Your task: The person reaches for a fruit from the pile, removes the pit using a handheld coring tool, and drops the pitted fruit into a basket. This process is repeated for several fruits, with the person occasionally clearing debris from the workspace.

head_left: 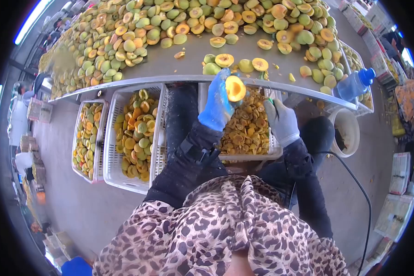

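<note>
My left hand [217, 102], in a blue glove, grips a yellow-fleshed peach half [235, 89] with its cut face showing. In a white glove, my right hand [280, 120] is closed around a small thin-bladed tool [272, 102] with some green on it; its exact shape is too small to tell. Both hands are above a white crate [275, 151] of brownish-orange fruit scraps [246, 133] between my legs. Just beyond, at the edge of the metal table [163, 64], lie several peach halves [224, 60], some cut side up.
A large heap of green-yellow peach halves [129, 32] covers the far table. White crates of fruit [110, 161] stand on the floor to the left. On the right are a blue-capped bottle [352, 86], a white bucket [352, 133] and a black cable [363, 193].
</note>
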A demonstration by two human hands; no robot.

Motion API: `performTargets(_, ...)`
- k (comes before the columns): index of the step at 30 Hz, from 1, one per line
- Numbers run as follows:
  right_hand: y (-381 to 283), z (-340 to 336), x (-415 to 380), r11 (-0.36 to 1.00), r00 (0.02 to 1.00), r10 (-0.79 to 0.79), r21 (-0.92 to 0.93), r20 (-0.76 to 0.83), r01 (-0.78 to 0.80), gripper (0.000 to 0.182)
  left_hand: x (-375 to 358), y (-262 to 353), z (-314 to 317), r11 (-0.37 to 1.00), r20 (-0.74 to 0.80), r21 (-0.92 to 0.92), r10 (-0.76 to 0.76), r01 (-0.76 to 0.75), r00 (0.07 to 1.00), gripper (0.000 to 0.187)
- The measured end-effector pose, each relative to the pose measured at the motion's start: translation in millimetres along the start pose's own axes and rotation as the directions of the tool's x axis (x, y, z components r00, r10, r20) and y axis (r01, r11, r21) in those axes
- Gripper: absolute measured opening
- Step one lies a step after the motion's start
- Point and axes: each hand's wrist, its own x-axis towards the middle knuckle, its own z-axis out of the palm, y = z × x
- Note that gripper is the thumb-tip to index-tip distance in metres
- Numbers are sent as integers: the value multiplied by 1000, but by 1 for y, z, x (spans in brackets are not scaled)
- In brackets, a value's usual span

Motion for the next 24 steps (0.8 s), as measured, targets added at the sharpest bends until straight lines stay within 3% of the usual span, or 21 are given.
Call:
performTargets(1,-9,-3,4,974,995,-92,-213,-41,82,27,-4,0,-3,998,33,19,-60,59,998,36)
performTargets(2,-19,-5,7,974,996,-85,-215,-40,75,27,-12,-11,-5,973,161,100,189,-206,969,39)
performTargets(3,-30,-5,9,944,991,-137,-304,-10,127,28,-19,-16,-9,975,158,101,182,-200,970,39)
performTargets(5,-42,-1,11,905,982,-189,-384,26,184,28,-32,-14,-8,749,339,473,330,-463,881,51)
performTargets(6,-45,1,11,870,984,-164,-459,71,178,30,-34,-16,-11,857,195,367,309,-361,931,53)
performTargets(7,-48,3,11,828,984,-138,-531,115,178,31,-35,-15,-15,856,192,366,314,-365,930,53)
performTargets(9,-49,12,5,807,987,-101,-570,123,154,31,-39,-9,-23,678,265,633,262,-372,928,51)
performTargets(10,-47,19,0,785,991,-51,-609,122,116,31,-64,-13,-5,724,206,425,507,-543,837,35)
performTargets(11,-34,25,-3,786,991,-52,-608,122,116,31,-82,1,11,723,206,426,508,-544,837,35)
performTargets(13,7,25,-6,688,951,291,-714,107,-130,37,-103,37,27,694,-62,612,520,-379,852,19)
performTargets(15,22,12,-11,718,945,301,-683,127,-137,38,-108,76,1,576,-235,782,627,-239,743,19)
performTargets(16,23,11,-20,748,934,326,-644,144,-161,40,-103,93,-27,572,-236,787,625,-232,744,19)
performTargets(17,20,15,-22,752,936,322,-640,143,-161,40,-84,106,-62,-170,202,979,778,-110,594,20)
performTargets(18,17,19,-22,782,933,320,-602,168,-160,40,-62,115,-80,-793,634,593,567,139,526,21)
performTargets(20,16,33,-24,841,930,292,-523,222,-140,38,-17,105,-60,-755,672,640,461,-141,579,19)
performTargets(21,14,41,-26,892,944,229,-439,238,-106,36,10,93,-48,-611,541,771,477,-182,693,23)
performTargets(22,12,46,-26,904,939,222,-417,263,-97,35,35,79,-39,-442,408,875,451,-198,794,28)
performTargets(24,4,51,-28,916,936,236,-382,260,-124,34,77,54,-36,-479,215,877,296,-51,931,40)
